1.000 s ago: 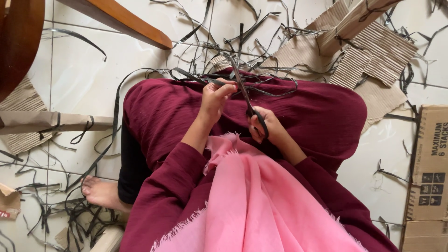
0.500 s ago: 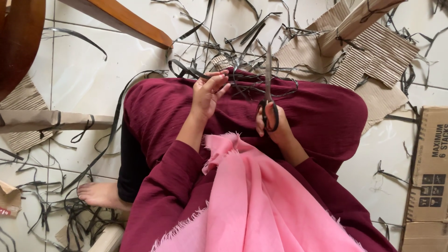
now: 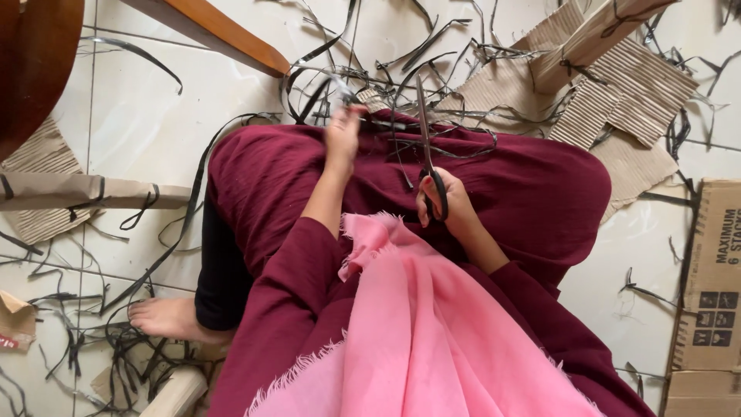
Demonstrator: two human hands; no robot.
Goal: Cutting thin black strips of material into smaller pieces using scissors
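I sit on a tiled floor in a maroon dress [image 3: 532,193] with a pink scarf [image 3: 432,332] hanging down my front. My right hand [image 3: 451,205] grips black-handled scissors [image 3: 427,147], blades closed and pointing away from me over my lap. My left hand [image 3: 343,131] reaches forward to the edge of my knee and pinches a thin dark strip [image 3: 340,85] from the tangle of strips lying there.
Dark cut strips [image 3: 432,46] litter the floor and my lap. Corrugated cardboard pieces [image 3: 617,85] lie ahead on the right, a printed carton [image 3: 714,278] at the right edge. A wooden furniture leg [image 3: 224,35] crosses the top left. My bare foot [image 3: 162,318] rests at lower left.
The scissors swung from angled across my lap to pointing straight ahead. My left hand moved forward from near the scissors out to the strips at my knee.
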